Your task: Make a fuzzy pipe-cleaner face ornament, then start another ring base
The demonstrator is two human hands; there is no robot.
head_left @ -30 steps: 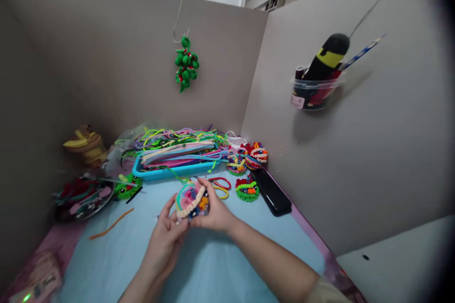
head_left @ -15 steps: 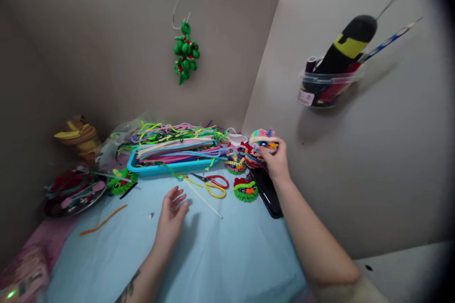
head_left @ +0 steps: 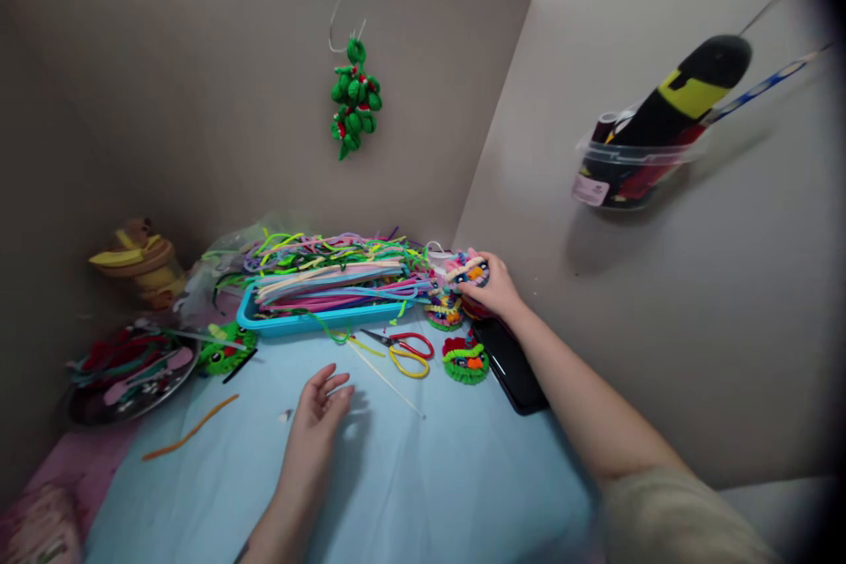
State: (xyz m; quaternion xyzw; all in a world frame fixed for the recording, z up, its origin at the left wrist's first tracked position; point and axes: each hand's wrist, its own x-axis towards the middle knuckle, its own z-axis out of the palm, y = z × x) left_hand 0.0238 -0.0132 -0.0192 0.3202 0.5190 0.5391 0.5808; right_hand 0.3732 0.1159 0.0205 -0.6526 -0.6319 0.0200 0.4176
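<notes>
My right hand point(head_left: 494, 286) grips a colourful pipe-cleaner bird figure point(head_left: 471, 269) with an orange beak, at the back right of the table. Other such figures sit close beneath it: a yellow and purple one point(head_left: 444, 315) and, nearer me, a green and red one point(head_left: 466, 361). My left hand point(head_left: 322, 410) hovers over the blue cloth, palm inward, fingers loosely curled and apart, with nothing in it. Scissors point(head_left: 408, 352) with one red and one yellow handle lie beyond it, beside a thin white stick point(head_left: 389, 383).
A blue tray point(head_left: 323, 323) heaped with pipe cleaners stands at the back. A black phone point(head_left: 508, 366) lies at right. To the left are a metal bowl point(head_left: 132, 410), a green figure point(head_left: 228, 351) and an orange pipe cleaner point(head_left: 191, 432). A tool-filled plastic cup point(head_left: 638, 154) hangs on the right wall.
My right hand has moved the bird figure left and slightly down, towards the other figures. My left hand stays nearly in place. The view has shifted a little.
</notes>
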